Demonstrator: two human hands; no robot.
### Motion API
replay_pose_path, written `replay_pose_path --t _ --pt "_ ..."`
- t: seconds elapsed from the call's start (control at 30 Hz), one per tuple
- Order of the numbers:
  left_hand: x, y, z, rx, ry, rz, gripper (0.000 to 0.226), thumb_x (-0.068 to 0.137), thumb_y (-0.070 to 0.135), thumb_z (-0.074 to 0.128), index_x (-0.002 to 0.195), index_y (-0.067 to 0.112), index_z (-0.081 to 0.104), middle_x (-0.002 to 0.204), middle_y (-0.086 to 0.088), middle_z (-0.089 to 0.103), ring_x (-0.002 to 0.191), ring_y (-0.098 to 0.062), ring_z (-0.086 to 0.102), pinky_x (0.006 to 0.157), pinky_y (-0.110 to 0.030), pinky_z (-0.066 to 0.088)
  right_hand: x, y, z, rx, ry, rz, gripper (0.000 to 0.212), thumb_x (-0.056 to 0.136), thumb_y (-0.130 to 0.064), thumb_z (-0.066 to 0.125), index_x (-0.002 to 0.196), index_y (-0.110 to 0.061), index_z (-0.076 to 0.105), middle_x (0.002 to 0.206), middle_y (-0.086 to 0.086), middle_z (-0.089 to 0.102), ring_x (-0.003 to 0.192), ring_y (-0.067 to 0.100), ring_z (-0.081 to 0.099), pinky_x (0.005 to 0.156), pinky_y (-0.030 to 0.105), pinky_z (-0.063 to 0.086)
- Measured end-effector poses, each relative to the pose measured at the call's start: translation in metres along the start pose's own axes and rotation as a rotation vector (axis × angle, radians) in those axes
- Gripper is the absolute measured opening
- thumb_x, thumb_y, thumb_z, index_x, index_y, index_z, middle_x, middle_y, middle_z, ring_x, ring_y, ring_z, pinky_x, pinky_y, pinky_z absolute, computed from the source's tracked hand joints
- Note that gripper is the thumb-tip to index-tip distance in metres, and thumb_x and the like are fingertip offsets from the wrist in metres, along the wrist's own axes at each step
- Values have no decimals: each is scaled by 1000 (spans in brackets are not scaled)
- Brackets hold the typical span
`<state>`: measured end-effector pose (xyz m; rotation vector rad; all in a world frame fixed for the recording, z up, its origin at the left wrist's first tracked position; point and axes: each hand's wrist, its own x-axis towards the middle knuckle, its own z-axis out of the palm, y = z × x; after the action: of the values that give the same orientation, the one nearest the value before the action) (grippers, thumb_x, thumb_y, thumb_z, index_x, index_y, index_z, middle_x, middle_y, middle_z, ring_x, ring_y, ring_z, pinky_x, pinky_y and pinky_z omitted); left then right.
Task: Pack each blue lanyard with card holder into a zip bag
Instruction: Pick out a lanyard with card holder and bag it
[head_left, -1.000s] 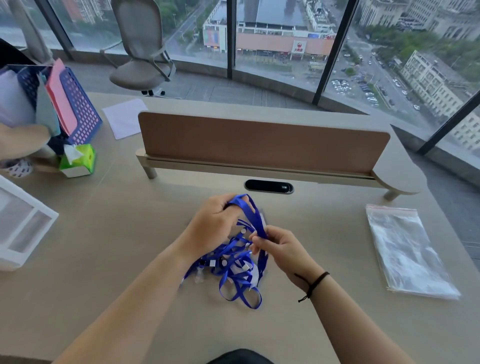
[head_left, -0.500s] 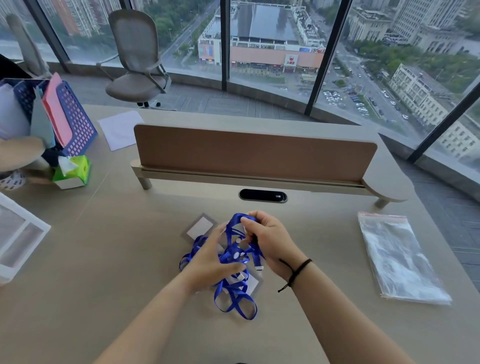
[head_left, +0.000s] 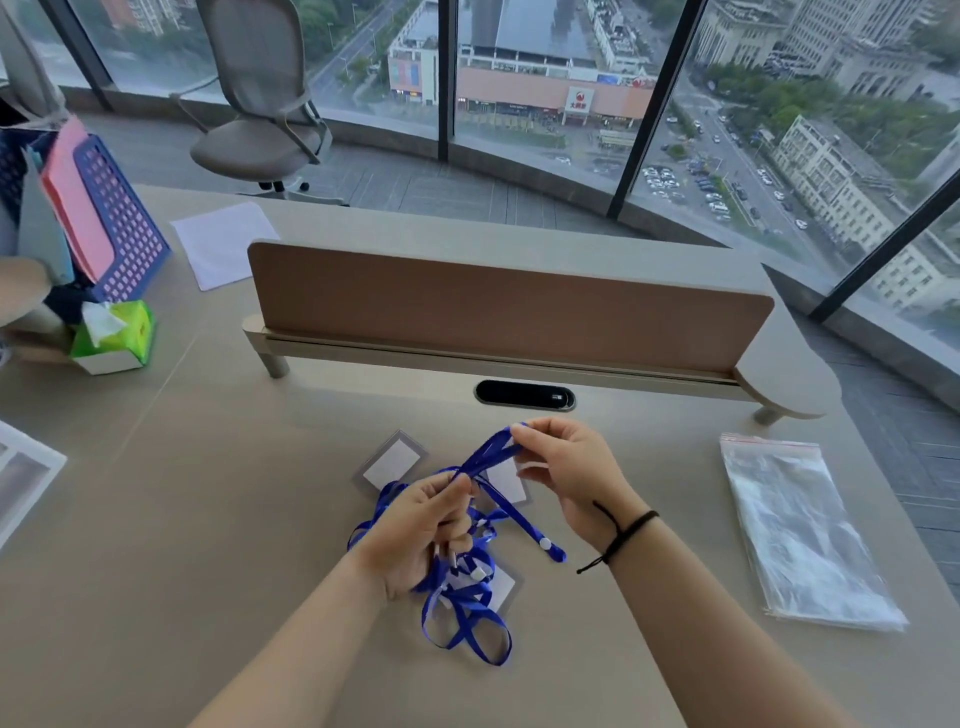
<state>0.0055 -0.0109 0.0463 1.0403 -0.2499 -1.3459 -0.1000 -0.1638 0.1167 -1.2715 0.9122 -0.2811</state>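
Lanyards (head_left: 470, 597) lie tangled in a blue heap at the middle of the worktop (head_left: 208, 519), card holders (head_left: 392, 462) poking out around it. The right hand (head_left: 569, 475) pinches one strap's loop end, lifted above the heap; the left hand (head_left: 415, 530) pinches the same strap lower down, so each grip is closed on it. Zip bags (head_left: 800, 530) sit stacked near the right edge, well apart. Bare surface runs toward the left edge and the near edge.
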Motion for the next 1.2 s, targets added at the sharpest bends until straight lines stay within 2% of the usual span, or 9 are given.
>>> replay_pose_path --t 0.13,0.2,0.3,0.37,0.53,0.73,0.87,1.07,1.2 --pt "21 16 3 -178 219 -30 45 94 49 56 68 14 43 63 -1 31 55 -14 31 54 -27 36 2 20 -6 46 -28 63 10 90 -13 69 90 -3 71 77 8 68 71 19 60 72 32 54" --pt "36 17 4 -311 323 -57 47 94 52 55 80 7 57 73 -8 55 70 -21 56 77 -33 52 2 35 -1 -41 -54 63 12 88 -12 71 91 0 71 77 12 69 68 15 60 66 24 53" --pt "54 15 3 -454 263 -141 52 94 52 57 114 5 68 116 -12 70 114 -29 64 107 -49 45 10 54 8 -225 -82 42 9 86 -13 73 86 -5 74 77 10 74 64 7 62 60 14 49" --pt "65 12 3 -421 253 -164 38 98 41 55 109 8 70 116 -14 71 113 -31 64 101 -48 49 21 63 9 -312 -100 47 7 85 -16 74 80 -11 75 70 -1 72 59 2 60 58 14 48" --pt "97 -2 -7 -332 397 -89 20 100 14 51 81 8 50 73 -10 53 64 -22 54 77 -42 53 66 77 -10 -253 -148 214 10 80 -27 79 81 -17 78 76 -6 75 68 1 63 65 19 50" --pt "122 -13 -35 -267 568 -119 21 101 6 44 80 9 44 68 -7 52 49 -18 37 54 -33 38 149 136 -33 -640 169 401 38 81 -37 71 108 -12 61 92 1 66 81 18 63 73 33 53" --pt "133 -15 -46 -252 655 -180 15 103 11 46 96 8 60 68 -6 63 49 -18 41 53 -32 39 179 158 -20 -911 179 441 36 75 -42 66 92 -10 61 97 9 62 79 26 61 70 39 57" --pt "144 -16 -53 -195 698 -195 21 104 12 45 107 9 65 67 -5 65 48 -16 47 56 -35 41 191 166 2 -1167 281 464 85 64 -73 70 121 -12 55 114 6 51 106 25 55 79 37 51" --pt "146 -17 -60 -176 705 -197 22 104 15 45 109 8 65 69 -7 66 53 -18 50 61 -37 44 198 168 6 -1113 280 538 89 59 -69 77 123 -12 51 116 5 52 109 24 56 83 38 52"
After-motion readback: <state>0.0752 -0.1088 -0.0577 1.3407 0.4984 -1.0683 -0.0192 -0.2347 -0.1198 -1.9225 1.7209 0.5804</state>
